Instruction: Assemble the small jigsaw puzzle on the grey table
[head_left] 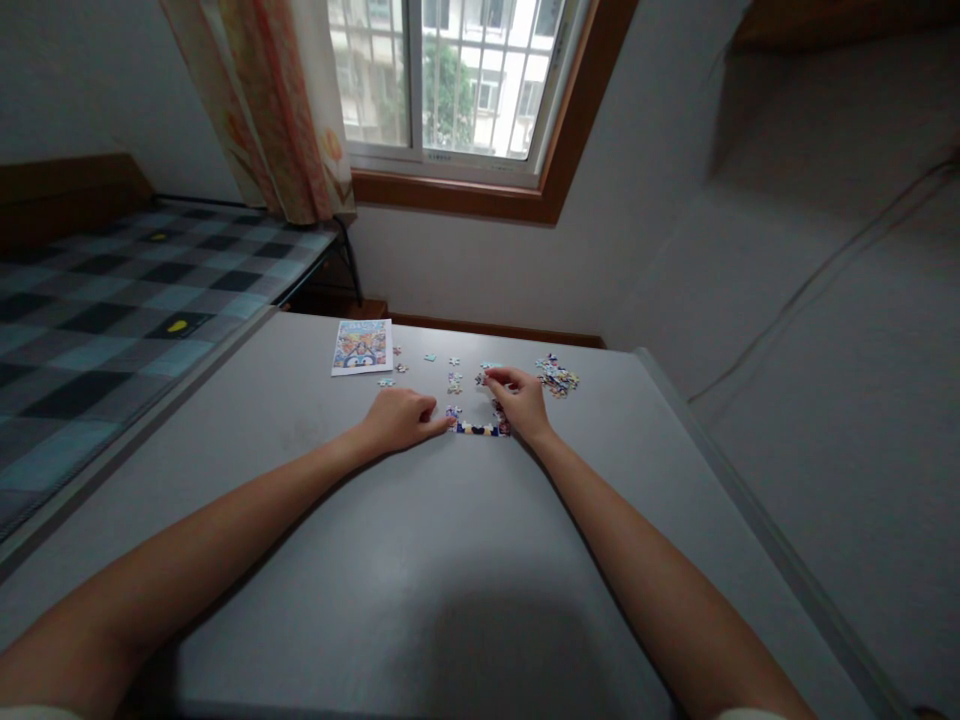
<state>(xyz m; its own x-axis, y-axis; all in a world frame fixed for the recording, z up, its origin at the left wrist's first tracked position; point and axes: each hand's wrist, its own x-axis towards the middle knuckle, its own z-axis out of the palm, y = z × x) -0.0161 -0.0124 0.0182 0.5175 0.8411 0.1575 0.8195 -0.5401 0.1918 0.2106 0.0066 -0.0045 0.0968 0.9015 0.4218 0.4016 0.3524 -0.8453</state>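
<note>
On the grey table (420,560) lies a short joined strip of puzzle pieces (478,429). My left hand (401,418) rests beside it, fingers curled, with the index fingertip touching the strip's left end. My right hand (520,400) is at the strip's right end, its fingers pinched on a small puzzle piece (489,376). A few loose pieces (454,382) lie just beyond the hands. A pile of several pieces (557,377) sits to the right of my right hand.
A reference picture card (363,346) lies at the table's far left side. A bed with a checked cover (112,310) runs along the left. A window (450,80) with a curtain (262,110) is ahead. A white wall stands on the right.
</note>
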